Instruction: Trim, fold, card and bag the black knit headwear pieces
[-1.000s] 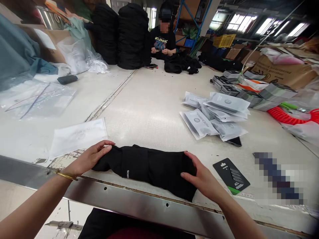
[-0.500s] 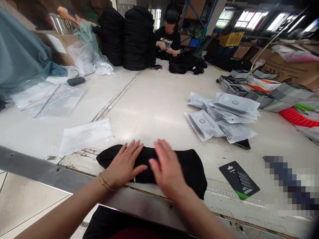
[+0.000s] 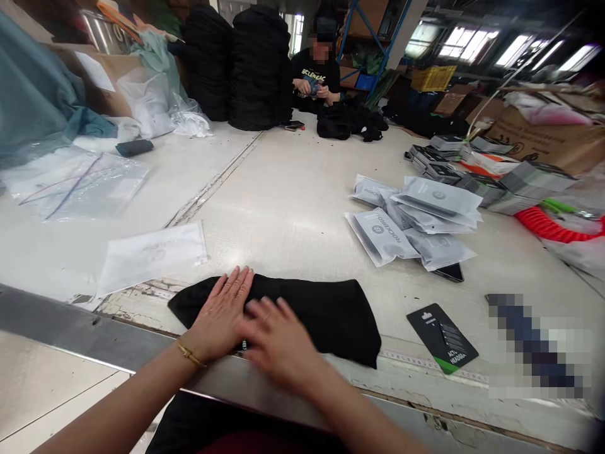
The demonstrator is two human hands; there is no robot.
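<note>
A folded black fabric piece (image 3: 326,309) lies along the near edge of the table. My left hand (image 3: 224,309) rests flat on its left part, fingers stretched out and pointing away from me. Close beside it, my right hand (image 3: 278,340) is over the cloth's lower middle, fingers spread and a little blurred. A small light print on the cloth shows between my hands. To the right of the cloth lies a black header card (image 3: 442,337) with a green corner. A flat white printed bag (image 3: 154,255) is at the left.
Filled white packets (image 3: 382,233) are piled at the right, partly over a dark phone (image 3: 449,271). Farther right are grey boxes (image 3: 534,180) and a red coiled hose (image 3: 553,227). Clear plastic bags (image 3: 85,183) lie at left. Tall black fabric stacks (image 3: 259,69) stand at the back, near a co-worker (image 3: 316,75).
My right hand has moved left and toward me across the cloth, close to my left hand. The left hand stays flat on the cloth. The view has shifted slightly.
</note>
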